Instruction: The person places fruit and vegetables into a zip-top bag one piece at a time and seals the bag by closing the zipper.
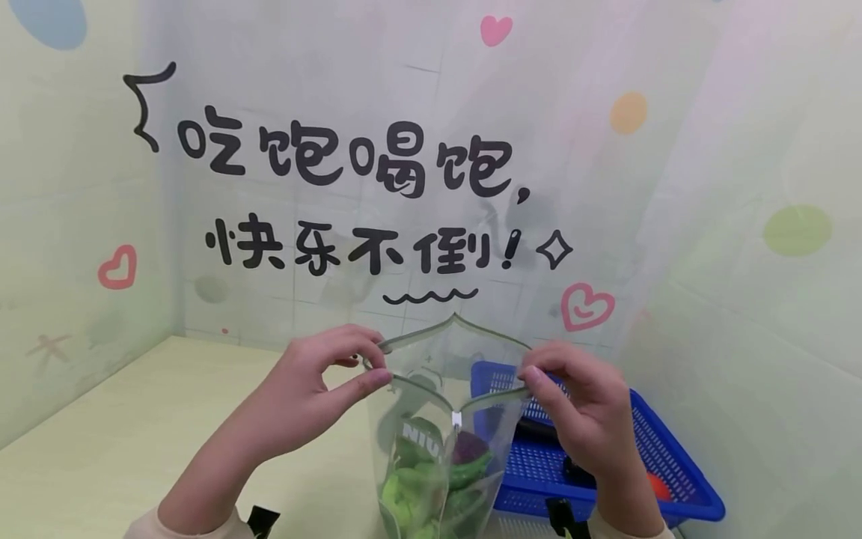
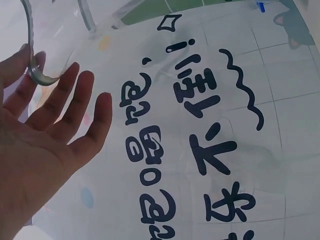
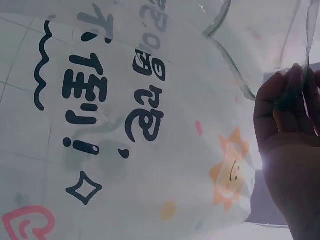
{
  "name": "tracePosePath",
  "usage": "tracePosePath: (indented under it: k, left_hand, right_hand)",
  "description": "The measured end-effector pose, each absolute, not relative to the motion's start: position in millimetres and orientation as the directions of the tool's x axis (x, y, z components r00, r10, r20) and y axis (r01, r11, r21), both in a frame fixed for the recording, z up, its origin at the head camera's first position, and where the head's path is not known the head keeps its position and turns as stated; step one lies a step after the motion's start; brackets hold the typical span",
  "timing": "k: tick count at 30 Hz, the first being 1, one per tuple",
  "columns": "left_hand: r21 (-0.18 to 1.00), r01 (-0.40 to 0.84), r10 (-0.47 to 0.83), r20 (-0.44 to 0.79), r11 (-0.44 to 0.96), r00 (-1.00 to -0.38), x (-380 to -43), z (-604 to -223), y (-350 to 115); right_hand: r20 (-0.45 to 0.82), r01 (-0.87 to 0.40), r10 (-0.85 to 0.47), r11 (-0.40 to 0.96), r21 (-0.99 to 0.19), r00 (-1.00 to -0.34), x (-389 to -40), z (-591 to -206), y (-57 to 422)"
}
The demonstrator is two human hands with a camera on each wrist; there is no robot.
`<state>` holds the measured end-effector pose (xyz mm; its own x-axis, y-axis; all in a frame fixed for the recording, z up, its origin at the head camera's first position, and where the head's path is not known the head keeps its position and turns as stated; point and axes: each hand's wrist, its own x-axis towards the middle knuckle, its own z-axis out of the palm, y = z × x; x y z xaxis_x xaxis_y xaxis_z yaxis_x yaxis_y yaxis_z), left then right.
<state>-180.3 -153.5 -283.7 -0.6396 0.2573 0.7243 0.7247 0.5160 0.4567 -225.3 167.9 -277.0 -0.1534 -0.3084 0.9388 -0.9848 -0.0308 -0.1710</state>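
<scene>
A clear zip bag (image 1: pixel 417 388) stands upright in the head view, its mouth spread wide and a white slider (image 1: pixel 457 419) at the front of the rim. My left hand (image 1: pixel 323 378) pinches the rim on the left between thumb and fingers. On the right, my right hand (image 1: pixel 589 400) pinches the opposite side of the rim. Light green produce (image 1: pixel 409 498) and a dark purple round piece (image 1: pixel 469 448) lie inside. Both wrist views show the bag's rim at the fingers of the left hand (image 2: pixel 55 125) and the right hand (image 3: pixel 290 135).
Behind the bag to the right is a blue plastic basket (image 1: pixel 663 442) with a black object (image 1: pixel 536 431) and an orange-red one (image 1: pixel 658 486). A pale table (image 1: pixel 114 449) extends left. Printed sheeting (image 1: pixel 377 82) with black lettering forms the back wall.
</scene>
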Motion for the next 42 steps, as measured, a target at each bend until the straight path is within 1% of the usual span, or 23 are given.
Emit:
tracePosePath:
  k: [4, 7, 8, 10, 12, 14, 16, 17, 19, 20, 21, 23, 24, 26, 27, 30, 34, 39, 42]
  left_hand:
    - [0.427, 0.766, 0.323, 0.726, 0.481, -0.607, -175.7, -280.9, -154.0]
    - [0.422, 0.781, 0.343, 0.727, 0.46, -0.595, -172.8, -281.1, -152.0]
    - [0.425, 0.784, 0.349, 0.725, 0.452, -0.594, -172.3, -281.3, -151.1]
    - [0.429, 0.789, 0.356, 0.723, 0.44, -0.592, -171.4, -281.7, -149.5]
    - [0.429, 0.792, 0.36, 0.723, 0.436, -0.59, -170.8, -281.5, -148.7]
    - [0.424, 0.794, 0.359, 0.728, 0.435, -0.585, -170.8, -282.3, -148.7]
    - [0.415, 0.798, 0.356, 0.735, 0.437, -0.577, -171.1, -282.6, -149.0]
    - [0.41, 0.799, 0.355, 0.738, 0.44, -0.574, -171.3, -282.6, -149.1]
    - [0.402, 0.802, 0.353, 0.744, 0.442, -0.567, -171.9, -282.4, -149.0]
    - [0.4, 0.802, 0.35, 0.746, 0.444, -0.566, -172.1, -282.4, -149.0]
    - [0.399, 0.801, 0.346, 0.748, 0.447, -0.566, -172.1, -282.5, -148.9]
    - [0.397, 0.798, 0.339, 0.751, 0.453, -0.566, -171.7, -282.7, -148.7]
    - [0.394, 0.799, 0.338, 0.753, 0.454, -0.564, -171.5, -282.6, -148.4]
    - [0.385, 0.802, 0.339, 0.758, 0.457, -0.557, -170.9, -283.0, -147.9]
    - [0.377, 0.807, 0.343, 0.762, 0.455, -0.549, -170.9, -283.2, -147.4]
    - [0.351, 0.822, 0.355, 0.774, 0.449, -0.524, -170.8, -283.4, -146.8]
    - [0.336, 0.831, 0.36, 0.782, 0.444, -0.509, -170.4, -282.3, -146.9]
    - [0.343, 0.831, 0.366, 0.777, 0.437, -0.513, -169.9, -282.3, -147.2]
    - [0.346, 0.832, 0.369, 0.774, 0.434, -0.515, -170.3, -283.3, -146.8]
  right_hand:
    - [0.931, -0.985, -0.339, -0.058, -0.162, -0.134, -223.3, -273.6, 180.2]
    - [0.924, -0.984, -0.352, -0.036, -0.172, -0.149, -221.9, -269.2, 189.2]
    - [0.917, -0.983, -0.363, -0.015, -0.185, -0.167, -222.1, -266.5, 192.2]
    - [0.891, -0.971, -0.388, 0.075, -0.225, -0.236, -224.9, -257.4, 197.4]
    - [0.829, -0.938, -0.439, 0.196, -0.287, -0.345, -233.8, -243.9, 202.2]
    - [0.69, -0.861, -0.519, 0.36, -0.359, -0.505, -248.7, -228.2, 206.6]
    - [0.479, -0.756, -0.585, 0.52, -0.398, -0.655, -268.2, -216.2, 210.8]
    - [0.358, -0.707, -0.61, 0.6, -0.374, -0.707, -278.8, -212.8, 213.5]
    - [0.119, -0.614, -0.609, 0.737, -0.281, -0.785, -299.5, -213.8, 219.6]
    - [0.022, -0.585, -0.595, 0.782, -0.214, -0.803, -308.9, -218.3, 223.1]
    - [-0.054, -0.556, -0.569, 0.817, -0.151, -0.821, -317.8, -225.2, 226.8]
    - [-0.168, -0.496, -0.494, 0.868, -0.031, -0.853, -331.8, -242.8, 235.9]
    - [-0.217, -0.446, -0.434, 0.895, 0.007, -0.874, -336.0, -252.3, 240.9]
    - [-0.286, -0.358, -0.332, 0.933, 0.04, -0.899, -339.8, -271.7, 251.3]
    - [-0.314, -0.306, -0.279, 0.951, 0.038, -0.907, -340.7, -280.5, 255.9]
    - [-0.371, -0.208, -0.197, 0.978, -0.011, -0.908, -343.6, -302.3, 268.2]
    - [-0.403, -0.175, -0.193, 0.981, -0.08, -0.895, -351.2, -319.7, 277.2]
    - [-0.414, -0.203, -0.211, 0.977, -0.064, -0.885, -353.8, -337.1, 280.9]
    - [-0.432, -0.193, -0.201, 0.979, -0.061, -0.879, -352.9, -347.1, 281.3]
